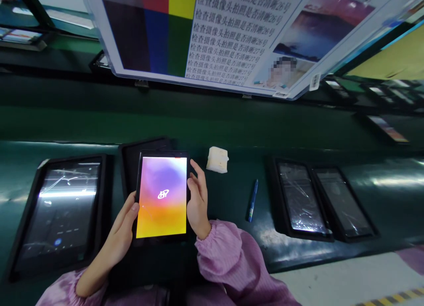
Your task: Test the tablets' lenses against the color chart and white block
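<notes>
- One long, glossy dark-green worktop [228, 204] spans the view.
- A white-bordered rectangular printed chart [228, 36] rises beyond it.
- A wide black-framed tablet [62, 209] lies at left.
- Two dark-screened, black-cased tablets [303, 198] lie at right.
- Between them, a black rectangular tablet [162, 213] glows purple to yellow.
- Left hand [124, 226], right hand [198, 204]: each grip grasps that glowing tablet's side edge.
- A small off-white block [217, 160].
- A slim blue pen [252, 201].
</notes>
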Available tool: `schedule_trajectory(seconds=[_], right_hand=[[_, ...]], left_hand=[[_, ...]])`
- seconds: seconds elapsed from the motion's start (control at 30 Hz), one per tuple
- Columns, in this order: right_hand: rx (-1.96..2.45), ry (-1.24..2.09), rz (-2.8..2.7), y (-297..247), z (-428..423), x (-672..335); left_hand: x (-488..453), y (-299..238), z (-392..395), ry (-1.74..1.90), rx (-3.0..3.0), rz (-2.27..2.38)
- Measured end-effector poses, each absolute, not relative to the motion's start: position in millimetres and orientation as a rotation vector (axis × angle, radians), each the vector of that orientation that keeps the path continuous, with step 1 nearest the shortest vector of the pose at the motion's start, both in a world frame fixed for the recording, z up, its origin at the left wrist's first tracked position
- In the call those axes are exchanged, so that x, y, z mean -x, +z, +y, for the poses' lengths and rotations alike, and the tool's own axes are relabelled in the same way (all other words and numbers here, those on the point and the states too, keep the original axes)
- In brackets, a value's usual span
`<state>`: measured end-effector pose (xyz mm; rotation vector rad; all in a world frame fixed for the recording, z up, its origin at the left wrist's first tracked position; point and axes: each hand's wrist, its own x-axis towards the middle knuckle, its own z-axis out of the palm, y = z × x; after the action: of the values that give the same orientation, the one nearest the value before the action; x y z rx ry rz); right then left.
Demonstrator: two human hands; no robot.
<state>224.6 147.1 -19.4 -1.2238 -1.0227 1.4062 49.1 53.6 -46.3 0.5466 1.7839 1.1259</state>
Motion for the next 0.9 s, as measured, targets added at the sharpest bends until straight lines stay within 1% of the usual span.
schedule_trajectory(seconds=[0.13, 0.3, 0.53, 0.7, 0.9], right_hand=[[1.203, 1.479, -0.954, -19.2, 147.5, -223.5], [1.204, 1.435, -0.965, -19.4, 148.2, -223.2], [1.210, 1.525, -0.892, -21.4, 147.5, -223.3], [1.207, 1.501, -0.876, -21.4, 148.0, -222.3], [1.209, 1.527, -0.863, -20.7, 148.6, -222.7]], left_hand=[[-49.4, -48.0, 52.4, 1.125, -0.556, 1.767], [-47.7, -49.7, 52.0, 1.139, -0.537, 1.772], [-48.1, -48.9, 53.1, 1.159, -0.530, 1.726], [-48.9, -48.9, 52.7, 1.177, -0.503, 1.591], [-51.3, -48.5, 50.5, 1.143, -0.460, 1.702]])
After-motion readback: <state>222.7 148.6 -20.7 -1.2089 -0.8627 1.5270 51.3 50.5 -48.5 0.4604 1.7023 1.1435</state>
